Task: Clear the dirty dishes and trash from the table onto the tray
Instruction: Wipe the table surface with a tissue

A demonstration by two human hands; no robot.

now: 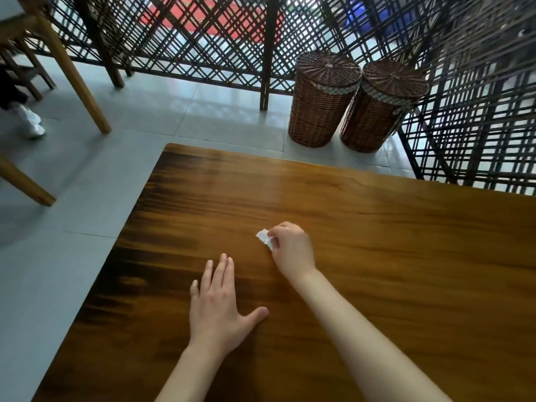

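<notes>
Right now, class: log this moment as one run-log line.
right hand: pinching white paper scrap | left hand: flat on table, empty | tray: not in view

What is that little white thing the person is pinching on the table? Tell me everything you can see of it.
The white scrap looks like a small crumpled piece of tissue or paper, plain white, with uneven creased edges. The right hand pinches it between fingertips, so part of it is hidden. It sits at or just above the wooden table, near the middle; whether it touches the wood cannot be told. The left hand lies flat nearby, apart from it.
</notes>
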